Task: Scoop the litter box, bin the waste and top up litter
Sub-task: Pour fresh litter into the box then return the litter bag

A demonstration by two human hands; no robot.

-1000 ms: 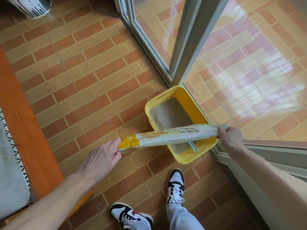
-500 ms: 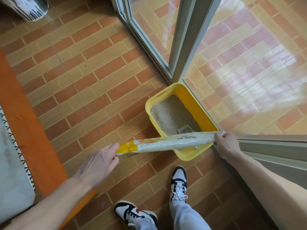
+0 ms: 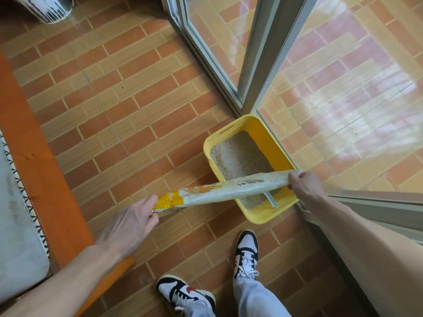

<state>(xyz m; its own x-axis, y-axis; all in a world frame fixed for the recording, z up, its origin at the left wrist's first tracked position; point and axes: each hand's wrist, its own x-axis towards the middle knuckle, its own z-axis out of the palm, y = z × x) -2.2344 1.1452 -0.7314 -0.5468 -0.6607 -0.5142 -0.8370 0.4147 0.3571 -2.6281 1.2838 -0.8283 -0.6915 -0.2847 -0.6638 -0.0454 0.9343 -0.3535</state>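
Observation:
A yellow litter box (image 3: 229,130) filled with tan litter (image 3: 238,156) stands on the tiled floor in the corner of the glass door frames. A long white and yellow litter bag (image 3: 219,191) is stretched flat and level across the near part of the box. My left hand (image 3: 132,220) grips its yellow end, left of the box. My right hand (image 3: 302,186) pinches the white end at the box's right rim. A grey scoop handle (image 3: 271,200) pokes out from under the bag, inside the box.
Glass sliding doors with grey frames (image 3: 263,53) rise behind and right of the box. An orange ledge (image 3: 34,156) with a grey mat (image 3: 13,225) runs along the left. My two sneakers (image 3: 247,250) stand close in front of the box. A striped pot (image 3: 45,8) sits far left.
The view shifted a little, and the bag moved slightly across the near end of the box. Both hands keep their hold on the bag's ends.

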